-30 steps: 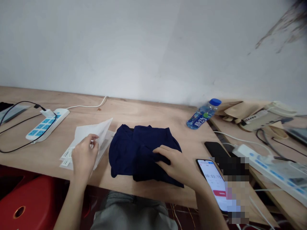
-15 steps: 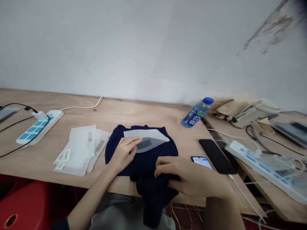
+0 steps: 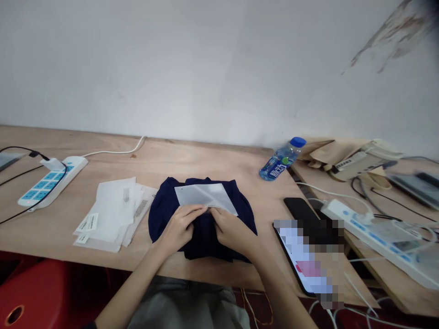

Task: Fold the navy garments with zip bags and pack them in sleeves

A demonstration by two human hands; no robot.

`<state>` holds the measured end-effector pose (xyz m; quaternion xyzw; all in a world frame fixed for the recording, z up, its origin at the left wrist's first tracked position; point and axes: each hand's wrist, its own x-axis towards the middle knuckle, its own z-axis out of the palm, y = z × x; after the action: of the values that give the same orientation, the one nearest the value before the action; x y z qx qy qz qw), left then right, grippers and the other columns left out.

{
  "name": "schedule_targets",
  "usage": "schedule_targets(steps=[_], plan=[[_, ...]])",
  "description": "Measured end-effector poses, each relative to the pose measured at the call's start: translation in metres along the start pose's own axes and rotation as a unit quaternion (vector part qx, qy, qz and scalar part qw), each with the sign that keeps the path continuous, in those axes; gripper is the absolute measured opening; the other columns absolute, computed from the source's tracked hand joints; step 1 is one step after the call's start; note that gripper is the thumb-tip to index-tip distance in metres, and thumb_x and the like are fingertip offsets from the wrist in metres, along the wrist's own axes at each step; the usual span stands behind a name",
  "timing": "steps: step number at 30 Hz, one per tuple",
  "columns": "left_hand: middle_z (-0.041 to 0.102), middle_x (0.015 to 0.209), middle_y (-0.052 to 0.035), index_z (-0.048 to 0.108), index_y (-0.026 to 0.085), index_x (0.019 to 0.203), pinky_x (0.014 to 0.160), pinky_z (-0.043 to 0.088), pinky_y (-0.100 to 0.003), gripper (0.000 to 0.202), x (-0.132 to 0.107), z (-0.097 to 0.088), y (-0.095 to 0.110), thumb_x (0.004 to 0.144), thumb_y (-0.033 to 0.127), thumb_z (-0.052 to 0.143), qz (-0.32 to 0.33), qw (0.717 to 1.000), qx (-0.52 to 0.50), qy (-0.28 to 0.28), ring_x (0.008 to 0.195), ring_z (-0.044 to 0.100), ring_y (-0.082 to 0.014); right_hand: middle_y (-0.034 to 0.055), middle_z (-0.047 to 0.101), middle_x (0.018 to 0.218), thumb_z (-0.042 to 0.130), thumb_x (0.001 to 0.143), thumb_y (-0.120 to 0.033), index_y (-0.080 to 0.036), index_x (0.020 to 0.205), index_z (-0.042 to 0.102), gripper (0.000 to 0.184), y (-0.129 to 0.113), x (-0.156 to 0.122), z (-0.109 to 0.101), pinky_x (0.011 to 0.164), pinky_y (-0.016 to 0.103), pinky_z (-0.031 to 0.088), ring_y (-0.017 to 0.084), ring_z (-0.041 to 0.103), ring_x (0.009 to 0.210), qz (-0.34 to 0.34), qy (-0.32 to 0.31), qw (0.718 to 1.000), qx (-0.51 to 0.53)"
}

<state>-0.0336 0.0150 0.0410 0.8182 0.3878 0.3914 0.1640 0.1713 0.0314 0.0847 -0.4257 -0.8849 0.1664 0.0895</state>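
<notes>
A folded navy blue garment (image 3: 164,211) lies on the wooden table (image 3: 219,164) in front of me. On top of it rests a flat translucent plastic bag (image 3: 206,196). My left hand (image 3: 180,227) and my right hand (image 3: 231,229) meet at the bag's near edge, fingers pinched on that edge over the garment.
A pile of similar plastic bags with labels (image 3: 111,212) lies left of the garment. A white power strip (image 3: 48,180) sits far left. A water bottle (image 3: 281,164) lies at the right. Two phones (image 3: 302,212) lie by my right arm, and another power strip (image 3: 377,230) with cables sits on the neighbouring table.
My left hand carried one bag from the pile onto the garment. My right hand pulled the garment's hanging part back onto the table, then joined the left hand at the bag's edge.
</notes>
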Motion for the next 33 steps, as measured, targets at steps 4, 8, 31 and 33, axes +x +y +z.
schedule_targets(steps=[4, 8, 31, 33], plan=[[0.059, 0.134, -0.0067, 0.045, 0.026, 0.142, 0.099, 0.047, -0.044, 0.067, -0.001, -0.003, 0.005, 0.082, -0.006, 0.038, 0.020, 0.999, 0.041, -0.025, 0.120, 0.056, -0.0203, 0.0136, 0.067, 0.106, 0.039, 0.086, -0.004, -0.013, 0.112, 0.059, 0.033, -0.005, 0.005, 0.010, 0.074, 0.031, 0.050, 0.024, 0.064, 0.094, 0.060, -0.002, 0.995, -0.085], [0.061, 0.131, -0.0067, 0.050, 0.023, 0.138, 0.096, 0.048, -0.043, 0.063, 0.001, -0.008, 0.011, 0.082, -0.005, 0.039, 0.030, 0.993, 0.100, -0.060, 0.116, 0.058, -0.0208, 0.0128, 0.069, 0.099, 0.040, 0.091, -0.007, -0.015, 0.110, 0.062, 0.030, -0.010, 0.010, 0.014, 0.069, 0.030, 0.049, 0.024, 0.067, 0.089, 0.090, 0.002, 0.985, -0.148], [0.023, 0.161, -0.0082, 0.028, 0.023, 0.151, 0.118, 0.034, -0.046, 0.092, 0.000, 0.004, 0.001, 0.066, -0.013, 0.033, 0.032, 0.975, 0.186, -0.121, 0.149, 0.019, -0.0216, 0.0159, 0.058, 0.136, 0.048, 0.096, -0.025, -0.012, 0.131, 0.057, 0.038, -0.024, -0.042, 0.066, 0.101, 0.046, 0.049, 0.030, 0.052, 0.126, 0.004, 0.238, 0.962, -0.135], [0.030, 0.159, -0.0063, 0.024, 0.026, 0.152, 0.118, 0.034, -0.046, 0.093, 0.001, 0.003, -0.002, 0.068, -0.012, 0.032, 0.043, 0.980, 0.155, -0.120, 0.147, 0.024, -0.0196, 0.0154, 0.054, 0.141, 0.046, 0.097, -0.028, -0.013, 0.136, 0.054, 0.042, -0.020, -0.038, 0.068, 0.103, 0.049, 0.048, 0.031, 0.050, 0.129, 0.012, 0.213, 0.967, -0.141]])
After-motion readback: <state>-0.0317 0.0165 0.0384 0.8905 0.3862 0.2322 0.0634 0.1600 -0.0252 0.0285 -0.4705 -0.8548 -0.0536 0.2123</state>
